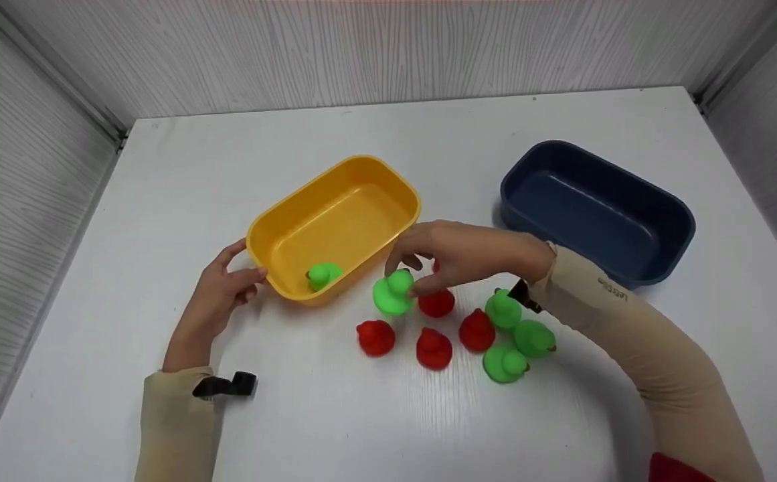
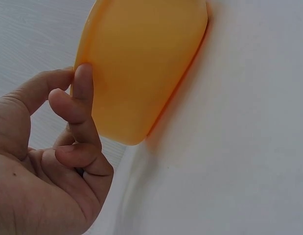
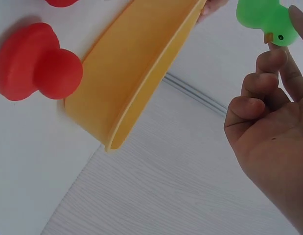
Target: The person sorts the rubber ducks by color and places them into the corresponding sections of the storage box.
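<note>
My right hand [image 1: 452,251] pinches a green rubber duck [image 1: 391,294] by its head, just off the near right side of the yellow bin [image 1: 334,224]. In the right wrist view the duck [image 3: 266,19] shows its orange beak and one eye between thumb and finger. My left hand [image 1: 224,288] holds the yellow bin's left end, and in the left wrist view thumb and a finger [image 2: 83,81] pinch its rim. Another green duck [image 1: 323,275] lies inside that bin, at its near end. Red rubber ducks [image 1: 375,337] sit below the right hand, one partly hidden behind it.
Under the right forearm, several green ducks [image 1: 534,338] cluster beside the red ones on the white table [image 1: 334,415]. A dark blue bin [image 1: 595,207] stands at the back right, partly behind the right sleeve. Grey wood-grain panels [image 1: 375,53] bound the table at the back and sides.
</note>
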### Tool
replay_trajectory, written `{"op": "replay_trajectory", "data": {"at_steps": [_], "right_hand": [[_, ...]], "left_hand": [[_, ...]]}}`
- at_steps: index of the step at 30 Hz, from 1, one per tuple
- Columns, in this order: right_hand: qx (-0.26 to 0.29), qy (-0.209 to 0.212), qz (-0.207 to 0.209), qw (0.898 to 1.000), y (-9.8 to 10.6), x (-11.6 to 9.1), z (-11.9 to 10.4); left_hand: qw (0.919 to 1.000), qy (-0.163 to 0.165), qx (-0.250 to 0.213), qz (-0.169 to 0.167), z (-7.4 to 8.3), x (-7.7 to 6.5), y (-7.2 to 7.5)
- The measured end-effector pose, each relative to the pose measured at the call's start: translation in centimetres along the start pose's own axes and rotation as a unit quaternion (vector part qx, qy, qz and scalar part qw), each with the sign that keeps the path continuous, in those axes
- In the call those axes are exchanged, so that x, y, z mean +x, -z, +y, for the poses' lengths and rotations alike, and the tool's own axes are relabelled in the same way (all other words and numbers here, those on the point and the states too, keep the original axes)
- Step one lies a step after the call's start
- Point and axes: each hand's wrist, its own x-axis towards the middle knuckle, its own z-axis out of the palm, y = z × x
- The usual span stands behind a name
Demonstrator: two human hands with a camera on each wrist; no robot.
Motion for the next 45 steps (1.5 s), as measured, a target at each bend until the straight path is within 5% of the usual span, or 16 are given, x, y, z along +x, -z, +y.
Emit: {"op": "replay_trajectory", "data": {"at_steps": [9,24,35,45], "right_hand": [[0.073,0.015,0.074,0.994,0.9,1.5,0.5],[0.198,-0.004,0.178,0.964,3.1,4.3,0.9],[0.173,-0.051,0.177,0.968,2.8,6.7,2.1],[0.143,-0.102,0.125,0.976,1.7,8.6,2.8]], "left_hand": [[1.0000,0.002,0.003,-0.001,0.3,0.0,-0.3],[1.0000,-0.002,-0.006,0.000,0.7,0.0,-0.9],[0.9999,-0.003,-0.009,0.008,0.4,-0.2,-0.9],[0.9999,-0.005,-0.006,0.008,0.3,-0.6,-1.1]]}}
